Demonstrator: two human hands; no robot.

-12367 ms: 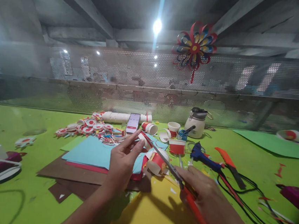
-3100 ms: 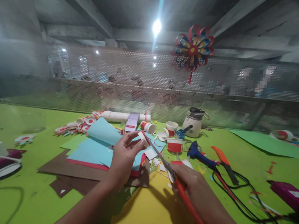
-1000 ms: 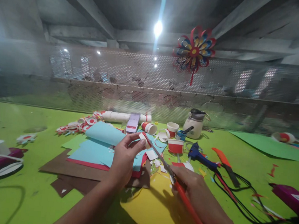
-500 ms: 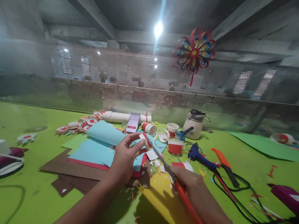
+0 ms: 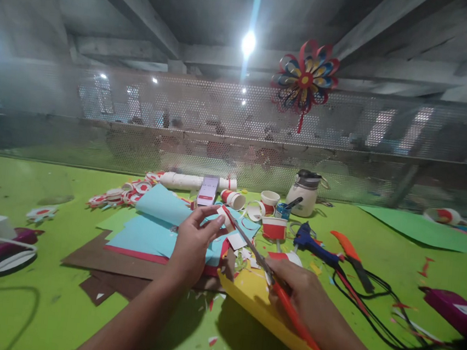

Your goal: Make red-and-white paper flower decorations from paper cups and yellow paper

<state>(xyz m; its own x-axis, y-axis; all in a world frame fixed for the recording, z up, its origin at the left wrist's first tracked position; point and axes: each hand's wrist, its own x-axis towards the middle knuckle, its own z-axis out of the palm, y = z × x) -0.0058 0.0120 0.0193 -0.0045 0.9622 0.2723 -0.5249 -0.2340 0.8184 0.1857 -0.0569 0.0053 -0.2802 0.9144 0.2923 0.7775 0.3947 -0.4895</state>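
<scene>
Between the thumb and fingers of my left hand [image 5: 193, 242] is a small red-and-white paper cup piece [image 5: 227, 219]. My right hand [image 5: 300, 287] is wrapped around scissors [image 5: 281, 298] with long red handles. Their blades point up and left, with the tips at the paper piece; whether they are fully closed is hard to make out. Below my right hand lies a yellow sheet [image 5: 258, 304] with a curled edge. Blue paper sheets [image 5: 145, 238] lie behind my left hand, on top of brown card [image 5: 97, 258].
Cut paper cups [image 5: 274, 228], a cream jug [image 5: 302, 195] and a phone [image 5: 208, 190] stand behind my hands. To the right lie a blue glue gun [image 5: 317, 246], an orange-handled cutter [image 5: 344, 246], black cables and a purple power strip [image 5: 451, 310]. Red-and-white cut pieces [image 5: 122, 194] are heaped at the left.
Both hands stay almost in place, with the scissors still at the paper piece. A red-and-white scrap now shows on the table below, and the yellow sheet's near edge has shifted and curled up.
</scene>
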